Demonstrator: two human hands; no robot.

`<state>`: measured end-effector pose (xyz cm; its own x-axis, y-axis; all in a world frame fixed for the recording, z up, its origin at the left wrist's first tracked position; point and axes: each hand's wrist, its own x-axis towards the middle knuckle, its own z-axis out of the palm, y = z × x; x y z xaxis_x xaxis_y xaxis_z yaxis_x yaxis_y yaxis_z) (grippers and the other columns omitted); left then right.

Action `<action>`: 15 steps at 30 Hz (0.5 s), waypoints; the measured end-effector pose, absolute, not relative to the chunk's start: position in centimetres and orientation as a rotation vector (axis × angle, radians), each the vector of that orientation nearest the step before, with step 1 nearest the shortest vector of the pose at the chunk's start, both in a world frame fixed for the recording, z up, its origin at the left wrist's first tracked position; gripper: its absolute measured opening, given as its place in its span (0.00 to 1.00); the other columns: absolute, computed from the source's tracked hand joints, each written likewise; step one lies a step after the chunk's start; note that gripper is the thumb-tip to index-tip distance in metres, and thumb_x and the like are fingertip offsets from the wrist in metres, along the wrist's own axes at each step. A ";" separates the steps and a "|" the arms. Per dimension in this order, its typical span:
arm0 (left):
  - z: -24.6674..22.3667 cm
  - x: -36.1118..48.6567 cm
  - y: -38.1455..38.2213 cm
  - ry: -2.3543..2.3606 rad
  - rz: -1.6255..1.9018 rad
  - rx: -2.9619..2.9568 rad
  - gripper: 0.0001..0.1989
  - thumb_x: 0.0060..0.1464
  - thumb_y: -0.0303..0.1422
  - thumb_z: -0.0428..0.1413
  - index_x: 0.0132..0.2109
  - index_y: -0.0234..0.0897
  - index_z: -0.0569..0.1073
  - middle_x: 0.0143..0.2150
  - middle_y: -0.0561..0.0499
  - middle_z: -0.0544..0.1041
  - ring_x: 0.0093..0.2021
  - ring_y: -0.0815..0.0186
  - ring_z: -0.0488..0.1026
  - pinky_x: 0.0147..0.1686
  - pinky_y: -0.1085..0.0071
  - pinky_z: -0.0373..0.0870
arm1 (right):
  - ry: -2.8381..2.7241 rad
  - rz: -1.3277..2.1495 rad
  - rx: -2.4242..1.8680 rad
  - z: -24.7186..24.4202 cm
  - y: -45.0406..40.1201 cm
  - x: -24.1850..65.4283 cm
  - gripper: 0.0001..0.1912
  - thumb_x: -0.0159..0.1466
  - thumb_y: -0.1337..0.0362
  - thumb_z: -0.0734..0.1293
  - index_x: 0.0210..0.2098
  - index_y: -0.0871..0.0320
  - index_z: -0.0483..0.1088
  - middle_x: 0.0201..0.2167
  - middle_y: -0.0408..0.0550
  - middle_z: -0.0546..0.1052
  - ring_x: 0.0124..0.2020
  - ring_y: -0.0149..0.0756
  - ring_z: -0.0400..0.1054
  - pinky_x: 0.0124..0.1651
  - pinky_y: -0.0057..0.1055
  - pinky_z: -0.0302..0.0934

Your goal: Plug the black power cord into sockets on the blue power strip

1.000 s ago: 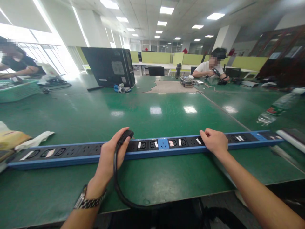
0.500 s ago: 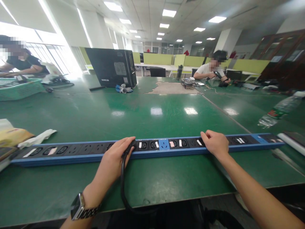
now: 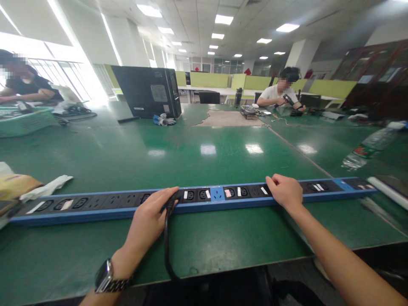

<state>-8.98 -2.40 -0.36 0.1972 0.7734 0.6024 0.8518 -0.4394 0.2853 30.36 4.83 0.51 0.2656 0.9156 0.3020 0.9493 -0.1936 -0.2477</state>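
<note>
A long blue-edged power strip (image 3: pixel 218 194) with black sockets, blue sockets and small white labels lies across the green table. My left hand (image 3: pixel 148 219), with a watch on the wrist, is closed around the plug end of a black power cord (image 3: pixel 167 244) at a socket left of the strip's middle. The fingers hide most of the plug, so how deep it sits cannot be seen. From there the cord hangs down over the table's front edge. Right of the middle, my right hand (image 3: pixel 287 192) is closed over the strip, its fingers curled on it.
A black computer case (image 3: pixel 145 91) stands at the back with gloves (image 3: pixel 164 120) beside it. At the right lies a plastic bottle (image 3: pixel 366 148). A green basket (image 3: pixel 27 123) is far left, near one person; another person (image 3: pixel 280 91) sits across the table.
Both hands keep their places on the plug and the strip. The cord below my left hand now hangs straighter. The whole view has shifted slightly.
</note>
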 end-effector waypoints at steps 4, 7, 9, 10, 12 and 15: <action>0.5 -8.7 -2.6 -1.504 -1.295 -2.207 0.14 0.61 0.35 0.54 0.53 0.38 0.73 0.50 0.45 0.79 0.49 0.59 0.76 0.54 0.62 0.72 | -1.686 -0.142 -2.185 0.4 4.9 30.4 0.23 0.62 0.48 0.57 0.20 0.56 0.68 0.22 0.45 0.69 0.24 0.30 0.51 0.29 0.29 0.37; 2.7 -7.4 -2.5 -1.505 -1.400 -2.010 0.17 0.60 0.33 0.56 0.55 0.39 0.72 0.50 0.47 0.78 0.48 0.61 0.77 0.52 0.65 0.72 | -1.667 -0.149 -2.185 0.4 5.0 30.4 0.23 0.62 0.48 0.58 0.20 0.56 0.67 0.21 0.45 0.69 0.24 0.30 0.51 0.29 0.29 0.37; 4.0 -5.7 -2.0 -1.491 -1.403 -2.052 0.17 0.59 0.33 0.57 0.55 0.39 0.72 0.49 0.47 0.79 0.46 0.62 0.77 0.50 0.66 0.74 | -1.668 -0.149 -2.180 0.4 4.9 30.4 0.22 0.62 0.48 0.58 0.20 0.56 0.67 0.21 0.45 0.69 0.24 0.30 0.51 0.29 0.29 0.38; 4.4 -4.6 -1.6 -1.471 -1.385 -2.145 0.16 0.59 0.32 0.56 0.55 0.38 0.72 0.49 0.47 0.79 0.46 0.62 0.77 0.49 0.66 0.74 | -1.671 -0.150 -2.180 0.4 4.9 30.4 0.22 0.62 0.48 0.58 0.20 0.56 0.67 0.21 0.44 0.69 0.24 0.30 0.51 0.29 0.29 0.38; 4.2 -2.4 -0.9 -1.426 -1.329 -2.352 0.15 0.59 0.30 0.55 0.53 0.37 0.73 0.47 0.47 0.80 0.46 0.62 0.77 0.49 0.66 0.74 | -1.676 -0.152 -2.178 0.5 4.9 30.4 0.23 0.62 0.48 0.58 0.19 0.57 0.67 0.21 0.44 0.69 0.24 0.30 0.51 0.29 0.29 0.38; 2.7 0.3 0.0 -1.430 -1.258 -2.503 0.16 0.58 0.26 0.54 0.53 0.36 0.74 0.47 0.46 0.80 0.47 0.60 0.77 0.48 0.63 0.75 | -1.676 -0.141 -2.168 0.5 4.8 30.3 0.23 0.62 0.49 0.58 0.20 0.56 0.68 0.22 0.45 0.69 0.24 0.30 0.51 0.29 0.29 0.38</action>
<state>0.29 -0.04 2.69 0.2665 0.7251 0.6350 0.7220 -0.5866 0.3669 30.35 4.83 0.51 0.2778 0.9076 0.3149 0.9475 -0.2047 -0.2458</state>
